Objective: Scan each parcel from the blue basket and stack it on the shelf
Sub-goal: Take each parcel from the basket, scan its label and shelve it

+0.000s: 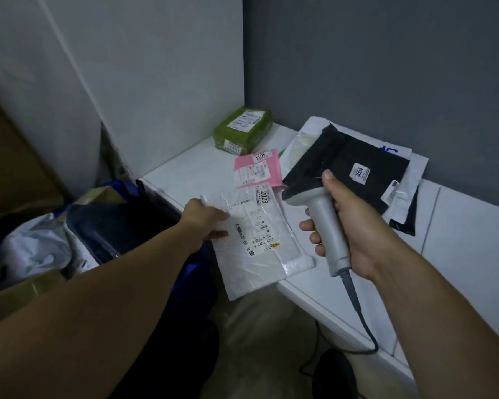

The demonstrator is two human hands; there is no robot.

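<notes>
Parcel [257, 243], pinched in my left grip [205, 223], lay lengthwise beside the scanner [317, 197] clasped in my right grip [355, 234].

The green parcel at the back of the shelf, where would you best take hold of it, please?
Grip the green parcel across its short sides from above. It is a blocky wrapped bundle lying flat in the corner of the shelf, walls behind it, top and front exposed.

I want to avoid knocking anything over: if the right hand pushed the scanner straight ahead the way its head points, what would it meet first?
Probably the black parcel on the shelf. The right hand aims the scanner up and away, and its dark head already overlaps that parcel in the picture. Depth is unclear, so it may pass just above it.
</notes>
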